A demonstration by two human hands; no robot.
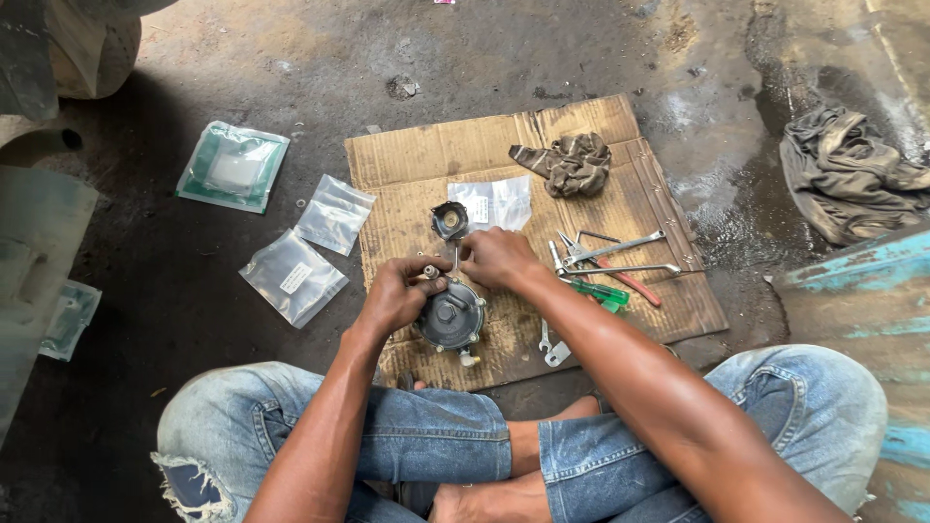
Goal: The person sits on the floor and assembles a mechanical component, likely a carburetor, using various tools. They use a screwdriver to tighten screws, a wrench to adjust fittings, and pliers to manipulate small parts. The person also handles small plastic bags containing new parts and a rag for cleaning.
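Hands: left hand (395, 293) grips round metal regulator (450, 317); right hand (494, 257) pinches small tool (455, 258).

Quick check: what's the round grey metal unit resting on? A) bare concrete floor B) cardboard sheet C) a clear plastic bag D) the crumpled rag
B: the round metal unit sits on the cardboard sheet, under the left hand; the rag lies at the sheet's far end and the plastic bag lies off it on the floor.
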